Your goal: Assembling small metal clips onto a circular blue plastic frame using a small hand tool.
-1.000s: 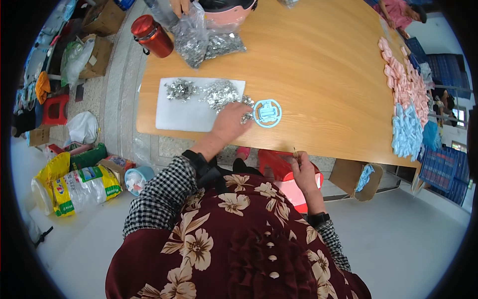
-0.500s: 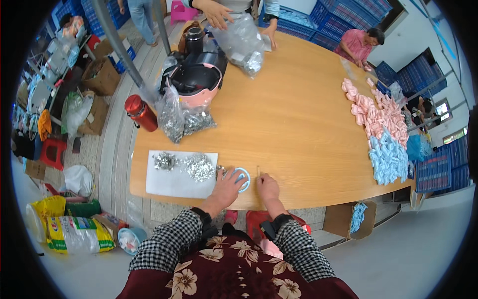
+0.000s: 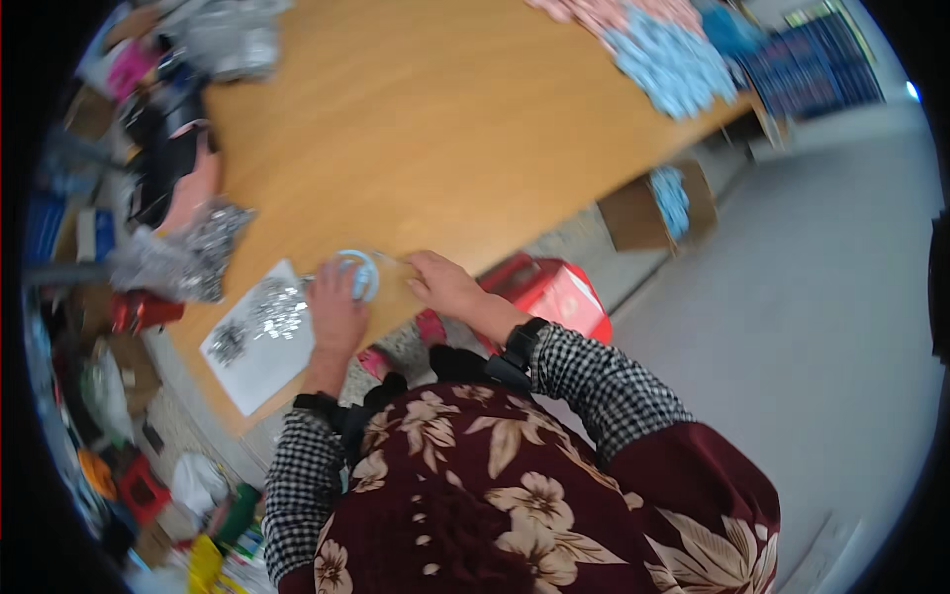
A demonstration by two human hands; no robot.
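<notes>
My left hand [image 3: 339, 305] lies at the near table edge, its fingers reaching onto a light blue ring-shaped piece [image 3: 370, 281] and holding it against the wood. Just right of that, my right hand [image 3: 447, 290] is closed, the fingertips pointing toward the ring. A thin, pale sliver seems to stick out from those fingers, too blurred to name. Beside my left hand is a white board [image 3: 252, 384] bearing two heaps of small metal bits: a brighter silvery heap [image 3: 279, 309] and a darker grey one [image 3: 228, 343].
Plastic bags of metal parts [image 3: 188, 262] and a red flask [image 3: 146, 311] stand at the left. Blue pieces [image 3: 673, 64] are piled at the far right. By the table stand a cardboard box [image 3: 633, 213] and a red stool [image 3: 559, 302].
The view has swung rightward and down, so the table appears tilted and shifted left. Both hands remain by the blue ring; the far people have left the picture or are cut off.
</notes>
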